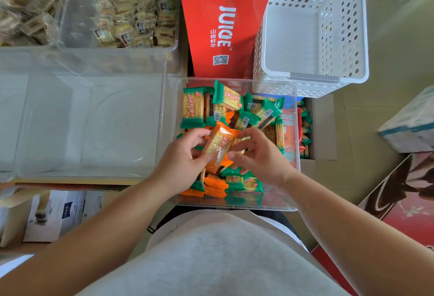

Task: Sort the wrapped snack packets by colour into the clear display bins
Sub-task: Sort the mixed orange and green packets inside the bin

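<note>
gripping 1 orange packet (219, 147) | 2 hands (183, 157) (258, 157) | over 1 clear bin (234, 207)

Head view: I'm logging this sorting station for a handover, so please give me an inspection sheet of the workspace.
Surface: tan floor at right; what bears the bins is mostly hidden.
Job's things: mixed bin holds green packets and orange ones; empty bin at left; far bin holds pale packets.
Clutter: red juice carton, white perforated basket.
Hands: left hand and right hand both pinch one orange packet above the mixed bin.
Cables: nothing seen.
Surroundings: printed boxes at the lower left and right.
</note>
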The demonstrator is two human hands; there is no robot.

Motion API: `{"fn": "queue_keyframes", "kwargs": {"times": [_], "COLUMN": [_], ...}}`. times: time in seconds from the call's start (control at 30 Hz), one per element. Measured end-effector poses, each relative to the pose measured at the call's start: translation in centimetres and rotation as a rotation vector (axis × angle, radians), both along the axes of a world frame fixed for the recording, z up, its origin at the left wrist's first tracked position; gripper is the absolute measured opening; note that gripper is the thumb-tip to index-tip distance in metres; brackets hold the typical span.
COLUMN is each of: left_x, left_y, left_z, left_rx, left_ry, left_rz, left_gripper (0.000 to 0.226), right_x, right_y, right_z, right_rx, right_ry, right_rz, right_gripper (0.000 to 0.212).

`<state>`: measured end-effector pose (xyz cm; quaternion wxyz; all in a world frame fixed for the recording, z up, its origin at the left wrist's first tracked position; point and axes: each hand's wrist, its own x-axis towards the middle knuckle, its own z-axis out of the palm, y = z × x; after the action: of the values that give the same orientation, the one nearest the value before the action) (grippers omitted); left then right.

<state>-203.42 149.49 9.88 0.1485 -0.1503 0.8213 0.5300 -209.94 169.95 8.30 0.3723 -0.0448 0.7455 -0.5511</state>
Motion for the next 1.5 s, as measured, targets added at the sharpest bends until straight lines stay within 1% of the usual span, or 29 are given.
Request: {"fn": "queue_keyframes", "kwargs": {"times": [0.07, 0.1, 0.13, 0.17, 0.2, 0.23, 0.27, 0.3, 0.33, 0.37, 0.43, 0.47, 0.5, 0.57, 0.63, 0.73, 0.8, 0.93, 1.07, 1.13, 1.17, 1.23, 1.3, 1.33, 1.4, 1.5], "left_x": [-0.7, -1.0, -1.2, -1.2, -1.3, -1.4, -1.4, -1.4, -1.2, -0.7, 0.5, 1.1, 1.7, 2.3, 2.7, 3.2, 3.4, 3.8, 4.3, 4.3, 4.1, 3.9, 3.7, 3.7, 3.7, 3.6], "left_y": [0.3, 0.5, 0.8, 1.0, 1.3, 1.4, 1.4, 1.3, 1.3, 1.4, 1.4, 1.3, 1.0, 0.4, -0.1, 0.0, 0.0, -0.3, -0.6, -0.8, -1.0, -1.5, -1.9, -1.9, -2.0, -2.2], "left_z": [0.1, 0.2, 0.0, -0.2, -0.3, -0.5, -0.6, -0.7, -0.9, -1.1, -1.9, -2.4, -2.8, -3.4, -3.6, -3.9, -4.1, -4.3, -3.9, -3.7, -3.5, -3.4, -3.2, -2.9, -2.5, -1.9], "left_rx": [0.015, 0.028, 0.031, 0.002, -0.071, -0.200, -0.353, -0.482, -0.575, -0.641, -0.755, -0.786, -0.796, -0.751, -0.725, -0.759, -0.772, -0.778, -0.746, -0.730, -0.729, -0.740, -0.757, -0.771, -0.823, -0.923], "left_ry": [-0.017, -0.032, -0.041, -0.032, 0.010, 0.081, 0.163, 0.223, 0.230, 0.185, 0.097, 0.086, 0.089, 0.077, 0.081, 0.115, 0.137, 0.219, 0.313, 0.314, 0.312, 0.327, 0.332, 0.329, 0.313, 0.216], "left_rz": [-0.078, -0.125, -0.170, -0.210, -0.237, -0.259, -0.300, -0.369, -0.471, -0.610, -0.870, -0.944, -0.972, -0.942, -0.926, -0.934, -0.925, -0.890, -0.786, -0.761, -0.760, -0.763, -0.738, -0.697, -0.559, -0.360], "left_gripper": [0.044, 0.043, 0.042, 0.040, 0.034, 0.024, 0.010, 0.005, 0.013, 0.017, 0.018, 0.020, 0.024, 0.032, 0.035, 0.035, 0.034, 0.027, 0.027, 0.032, 0.033, 0.026, 0.016, 0.016, 0.022, 0.043], "right_x": [0.1, 0.1, 0.1, 0.0, -0.1, -0.1, -0.1, -0.1, -0.1, -0.1, 0.2, 0.5, 0.7, 1.2, 1.7, 2.2, 2.3, 2.6, 3.1, 2.5, 2.1, 1.5, 1.1, 1.0, 0.8, 1.2], "right_y": [0.3, 0.5, 0.7, 0.9, 1.2, 1.6, 2.0, 2.5, 2.9, 3.2, 3.5, 3.3, 3.0, 2.1, 0.9, -0.7, -1.5, -2.4, -3.0, -3.1, -3.0, -2.6, -2.1, -1.9, -2.0, -2.7], "right_z": [-0.1, -0.2, -0.3, -0.3, -0.3, -0.4, -0.5, -0.7, -0.9, -1.1, -1.6, -1.9, -2.2, -2.8, -3.4, -4.3, -5.1, -6.4, -6.6, -6.0, -5.5, -4.3, -3.7, -3.7, -4.0, -4.7], "right_rx": [-0.039, -0.065, -0.075, -0.057, -0.022, 0.019, 0.065, 0.109, 0.142, 0.160, 0.188, 0.199, 0.200, 0.180, 0.178, 0.215, 0.256, 0.383, 0.545, 0.579, 0.562, 0.464, 0.404, 0.413, 0.450, 0.474], "right_ry": [-0.030, -0.038, -0.022, 0.021, 0.073, 0.123, 0.168, 0.199, 0.217, 0.222, 0.255, 0.294, 0.334, 0.411, 0.504, 0.686, 0.743, 0.768, 0.769, 0.747, 0.730, 0.699, 0.706, 0.702, 0.643, 0.624], "right_rz": [-0.094, -0.126, -0.130, -0.108, -0.076, -0.051, -0.039, -0.028, -0.012, 0.013, 0.083, 0.120, 0.153, 0.223, 0.329, 0.483, 0.550, 0.623, 0.666, 0.736, 0.756, 0.698, 0.526, 0.456, 0.429, 0.512], "right_gripper": [0.063, 0.059, 0.048, 0.034, 0.020, 0.014, 0.013, 0.015, 0.016, 0.017, 0.020, 0.021, 0.020, 0.020, 0.020, 0.017, 0.017, 0.014, 0.011, 0.013, 0.017, 0.026, 0.026, 0.027, 0.031, 0.018]}}
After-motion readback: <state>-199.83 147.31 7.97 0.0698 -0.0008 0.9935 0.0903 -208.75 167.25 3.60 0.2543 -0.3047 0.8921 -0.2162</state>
